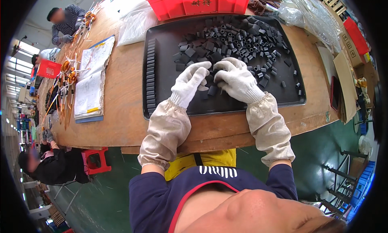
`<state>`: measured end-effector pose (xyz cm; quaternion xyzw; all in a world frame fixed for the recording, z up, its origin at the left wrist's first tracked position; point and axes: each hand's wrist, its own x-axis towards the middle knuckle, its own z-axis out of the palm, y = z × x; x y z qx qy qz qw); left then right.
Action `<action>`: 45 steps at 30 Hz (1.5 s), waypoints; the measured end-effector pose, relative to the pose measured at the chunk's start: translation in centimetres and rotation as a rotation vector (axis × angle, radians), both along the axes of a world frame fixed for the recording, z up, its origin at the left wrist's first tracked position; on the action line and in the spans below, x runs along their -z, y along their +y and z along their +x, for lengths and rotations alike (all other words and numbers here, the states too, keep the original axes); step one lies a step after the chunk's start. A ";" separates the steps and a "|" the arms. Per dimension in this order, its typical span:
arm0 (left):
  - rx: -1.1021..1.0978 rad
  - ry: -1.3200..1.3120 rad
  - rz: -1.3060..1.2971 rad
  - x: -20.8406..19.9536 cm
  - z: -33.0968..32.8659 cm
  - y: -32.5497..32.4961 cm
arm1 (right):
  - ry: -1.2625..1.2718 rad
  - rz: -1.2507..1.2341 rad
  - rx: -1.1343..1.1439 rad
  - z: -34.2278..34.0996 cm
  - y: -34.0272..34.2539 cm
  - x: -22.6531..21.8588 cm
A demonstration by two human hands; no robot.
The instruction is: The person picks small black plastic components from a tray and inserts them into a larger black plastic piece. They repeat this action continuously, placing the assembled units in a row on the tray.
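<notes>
A wide black tray [169, 43] lies on the wooden table before me. Small black tubes [238, 43] and flat black pieces [190, 52] are heaped loosely across its far and right parts. Along its left wall runs a straight column of black pieces [150, 75], set end to end. My left hand [188, 81], in a white glove, is over the tray's middle with thumb and fingers pinched together. Close to its right, my right hand [238, 81] has its gloved fingers curled down toward the pieces. Whatever either hand holds is hidden by the fingers.
A red bin [198, 4] stands behind the tray. To the left are a clipboard with papers [91, 83] and orange wound parts with wires [66, 77]. Clear plastic wrap [311, 14] and cardboard [345, 85] lie at right. Other people sit along the left.
</notes>
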<state>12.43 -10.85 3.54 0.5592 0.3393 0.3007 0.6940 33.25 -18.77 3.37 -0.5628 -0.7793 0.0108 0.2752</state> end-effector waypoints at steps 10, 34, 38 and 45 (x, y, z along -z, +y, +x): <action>0.169 0.141 -0.039 0.1 -0.1 0.0 | 0.238 0.159 -0.001 -0.3 0.2 -1.3; 0.144 -0.100 -0.166 0.7 -0.4 0.4 | -0.232 -0.003 0.550 7.6 -2.1 -0.9; 0.111 -0.090 -0.149 0.7 -0.4 0.3 | -0.147 0.142 0.559 7.0 -1.9 -2.6; 0.149 -0.145 -0.156 1.4 -0.2 0.3 | 0.958 -0.163 -0.042 1.2 -1.4 -3.9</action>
